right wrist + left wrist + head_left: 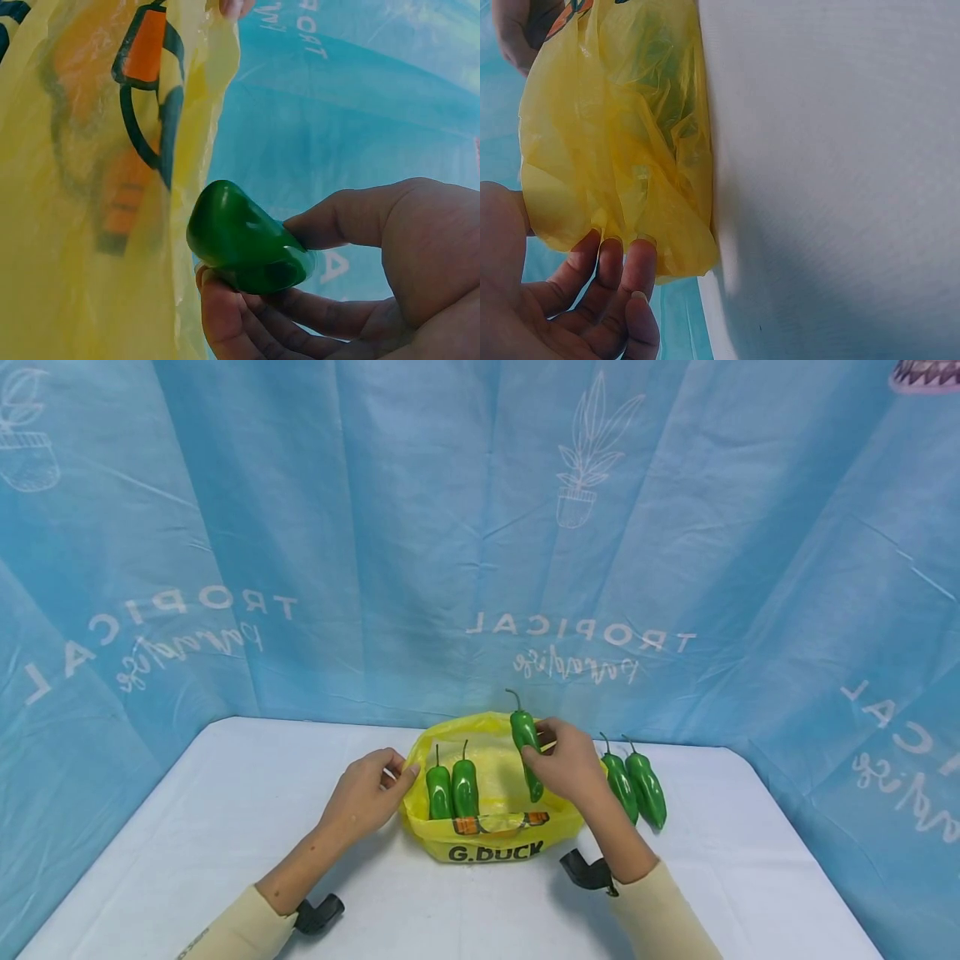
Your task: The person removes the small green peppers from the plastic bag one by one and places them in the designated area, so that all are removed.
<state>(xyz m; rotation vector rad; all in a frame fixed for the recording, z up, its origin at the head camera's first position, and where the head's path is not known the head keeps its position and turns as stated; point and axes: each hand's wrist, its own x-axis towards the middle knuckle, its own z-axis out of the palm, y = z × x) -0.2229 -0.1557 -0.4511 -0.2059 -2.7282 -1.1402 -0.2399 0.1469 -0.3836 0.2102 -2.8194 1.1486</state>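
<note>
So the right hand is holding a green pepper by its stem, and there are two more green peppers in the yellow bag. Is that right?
Not by its stem: the right hand grips the green pepper by its body, and the stem pokes up free, as the head view shows. The two more green peppers are in the yellow bag.

White-topped table (pixel 225 827); on it, yellow bag (pixel 495 839), two green peppers (pixel 647 789)
</note>
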